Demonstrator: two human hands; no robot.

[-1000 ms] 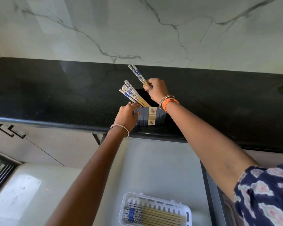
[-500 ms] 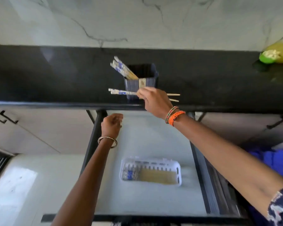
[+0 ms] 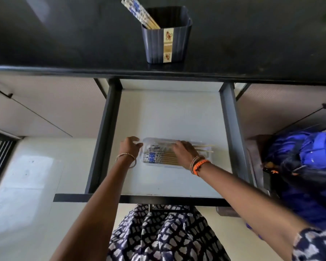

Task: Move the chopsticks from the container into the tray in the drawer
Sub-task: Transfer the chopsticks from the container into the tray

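Right hand point(image 3: 183, 153) lies low over the tray point(image 3: 177, 165) in the drawer point(image 3: 167, 113), fingers curled down onto a pair of chopsticks point(image 3: 205, 148). The plain ends of that pair stick out past the tray's right end. Fingertips are hidden under the hand, so how tightly it holds is not clear.

Left hand point(image 3: 129, 146) sits at the tray's left end, fingers loosely curled, holding nothing. Whether it touches the rim is hard to tell; motion blur softens the edge.

More chopsticks already lie lengthwise in the tray, patterned ends to the left. A bundle point(image 3: 137, 12) stands leaning left in the container point(image 3: 166, 34) on the counter point(image 3: 64, 34), tops cut off by the frame edge.
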